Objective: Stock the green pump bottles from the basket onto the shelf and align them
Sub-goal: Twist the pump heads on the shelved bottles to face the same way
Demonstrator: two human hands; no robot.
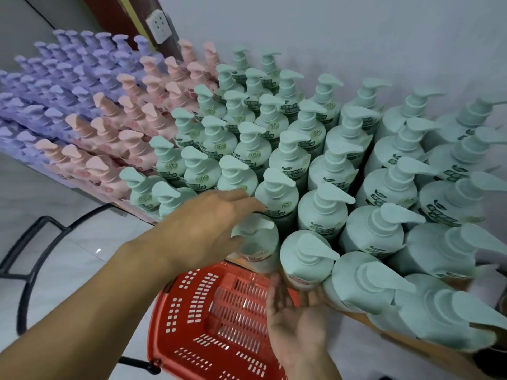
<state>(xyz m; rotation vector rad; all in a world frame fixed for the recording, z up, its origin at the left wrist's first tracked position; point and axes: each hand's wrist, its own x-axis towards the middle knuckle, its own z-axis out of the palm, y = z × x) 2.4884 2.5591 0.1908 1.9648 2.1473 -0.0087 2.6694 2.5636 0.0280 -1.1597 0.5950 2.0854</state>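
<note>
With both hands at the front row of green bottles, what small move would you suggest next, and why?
Probably nudge the front-edge bottle back into line. The left hand rests on it, the right hand is open below its neighbour, and the red basket looks empty.

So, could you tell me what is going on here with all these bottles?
A person is stocking green pump bottles on a shelf beside pink and purple ones. The left hand rests open against a front-row green bottle, and the right hand is open, palm up, at the shelf edge under the next bottle. The red basket below looks empty.
</note>
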